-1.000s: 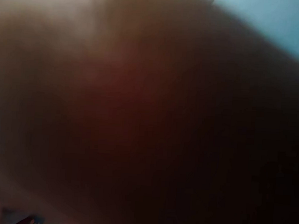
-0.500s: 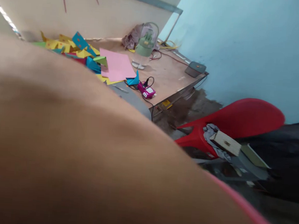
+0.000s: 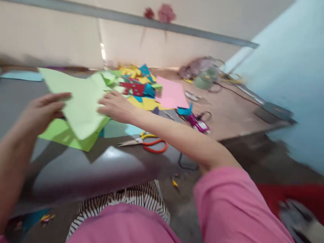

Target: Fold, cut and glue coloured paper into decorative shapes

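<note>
A sheet of pale green paper (image 3: 82,103) is held up at a tilt over the table, its near corner pointing toward me. My left hand (image 3: 48,108) pinches its left edge between thumb and fingers. On the right edge, my right hand (image 3: 115,105) has its fingers closed, somewhat blurred. Brighter green paper (image 3: 66,139) lies just below, partly covered by the held sheet. Scissors (image 3: 149,143) with orange and yellow handles rest to the right, blades slightly apart. Behind my right hand is a heap of folded paper pieces (image 3: 132,86) in yellow, red, blue and green.
Pink paper (image 3: 172,92) lies right of the heap. Near the table's right side are a magenta power strip (image 3: 197,123), a green-topped clear container (image 3: 206,80) and a grey box (image 3: 275,111). A red chair (image 3: 301,194) stands at lower right.
An arm that filled much of the view has moved down and away, and the view has swung left. Both hands now show, with the pale green paper between them.
</note>
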{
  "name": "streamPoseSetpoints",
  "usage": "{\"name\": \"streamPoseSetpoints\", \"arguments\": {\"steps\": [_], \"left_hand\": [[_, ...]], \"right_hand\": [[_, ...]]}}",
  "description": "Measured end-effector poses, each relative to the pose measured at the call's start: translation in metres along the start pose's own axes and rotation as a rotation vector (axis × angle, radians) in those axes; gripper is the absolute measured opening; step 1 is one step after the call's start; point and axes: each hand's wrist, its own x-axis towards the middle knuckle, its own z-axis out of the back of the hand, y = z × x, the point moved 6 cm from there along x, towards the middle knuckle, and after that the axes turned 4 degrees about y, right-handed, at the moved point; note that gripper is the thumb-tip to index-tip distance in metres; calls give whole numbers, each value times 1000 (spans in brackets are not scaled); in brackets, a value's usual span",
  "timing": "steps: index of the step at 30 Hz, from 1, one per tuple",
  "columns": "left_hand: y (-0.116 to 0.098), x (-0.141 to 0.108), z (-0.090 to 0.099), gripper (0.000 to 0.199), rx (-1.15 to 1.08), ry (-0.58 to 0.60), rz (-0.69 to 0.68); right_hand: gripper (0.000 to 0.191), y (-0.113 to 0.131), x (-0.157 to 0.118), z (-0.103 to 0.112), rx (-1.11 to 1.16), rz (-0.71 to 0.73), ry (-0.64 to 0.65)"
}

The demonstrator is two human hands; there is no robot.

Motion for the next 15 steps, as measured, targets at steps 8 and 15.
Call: {"name": "streamPoseSetpoints", "arguments": {"steps": [8, 15], "left_hand": [[31, -30, -34, 52, 679, 256, -77], [15, -101, -75, 30, 1183, 209, -637]], "right_hand": [[44, -48, -56, -71, 106, 162, -9], [41, -22, -83, -70, 273, 203, -37]]}}
